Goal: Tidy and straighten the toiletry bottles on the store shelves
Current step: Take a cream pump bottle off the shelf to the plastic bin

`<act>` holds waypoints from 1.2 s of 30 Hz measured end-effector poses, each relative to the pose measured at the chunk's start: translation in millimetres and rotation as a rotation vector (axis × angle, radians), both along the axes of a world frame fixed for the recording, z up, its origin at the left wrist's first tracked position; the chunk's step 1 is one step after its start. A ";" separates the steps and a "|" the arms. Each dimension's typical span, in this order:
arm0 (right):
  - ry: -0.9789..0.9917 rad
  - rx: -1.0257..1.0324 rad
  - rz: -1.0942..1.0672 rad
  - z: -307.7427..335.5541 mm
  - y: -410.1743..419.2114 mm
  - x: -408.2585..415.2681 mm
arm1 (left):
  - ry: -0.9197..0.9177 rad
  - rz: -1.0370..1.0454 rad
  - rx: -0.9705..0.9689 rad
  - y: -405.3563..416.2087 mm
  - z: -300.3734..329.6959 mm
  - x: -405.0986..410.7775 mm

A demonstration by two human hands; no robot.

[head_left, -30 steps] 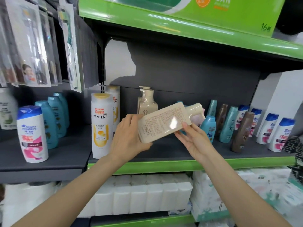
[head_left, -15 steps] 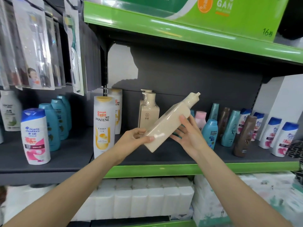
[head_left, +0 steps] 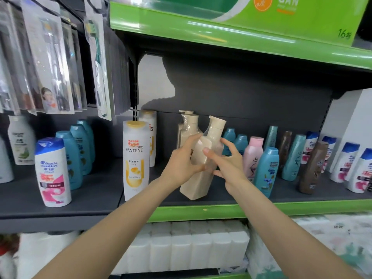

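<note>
Two bare forearms rise from the bottom edge toward mid-frame. The left hand (head_left: 182, 164) curls its fingers round the left side of a beige bottle (head_left: 198, 174), thumb across the front; the right hand (head_left: 227, 164) pinches the same bottle from the right with thumb and spread fingers. The bottle leans, cap toward the upper right, its base at the front of the dark shelf (head_left: 96, 198) just behind the green shelf lip (head_left: 221, 209) — whether it touches the board is unclear.

Left of it stands one Pantene bottle (head_left: 135, 160) with a second behind. Further left, one white Head & Shoulders bottle (head_left: 52, 172) stands at the front, with three teal bottles (head_left: 75, 156) in file behind.

Directly behind the held bottle stand two more beige bottles (head_left: 188, 127), upright. To the right: one pink bottle (head_left: 254, 156), several teal ones, two brown bottles (head_left: 313, 168), and at least four white blue-capped bottles (head_left: 345, 162) at the right edge.

Below the lip, white tissue packs (head_left: 191, 250) fill the lower shelf. At upper left hang carded toothbrushes (head_left: 97, 57).
</note>
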State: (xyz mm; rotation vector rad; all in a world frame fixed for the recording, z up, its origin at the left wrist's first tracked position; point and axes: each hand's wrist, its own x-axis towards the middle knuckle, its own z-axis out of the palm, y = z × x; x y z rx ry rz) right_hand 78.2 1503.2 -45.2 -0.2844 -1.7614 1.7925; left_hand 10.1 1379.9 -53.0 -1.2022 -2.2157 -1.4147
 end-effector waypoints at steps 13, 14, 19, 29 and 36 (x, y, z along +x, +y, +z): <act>-0.146 0.419 -0.082 -15.8 22.5 -13.6 | -0.288 -0.188 -0.004 -16.7 -14.9 -24.3; -0.151 0.442 -0.070 -15.3 22.4 -14.1 | -0.307 -0.186 -0.011 -19.3 -15.9 -27.4; -0.154 0.466 -0.064 -9.2 19.7 -14.7 | -0.363 -0.161 -0.025 -23.0 -16.5 -29.8; -0.153 0.492 -0.141 -14.1 16.3 -15.5 | -0.372 -0.140 -0.007 -23.4 -20.0 -28.8; -0.146 0.569 -0.074 -3.6 19.5 -8.1 | -0.205 0.037 0.142 -21.2 -2.3 -14.8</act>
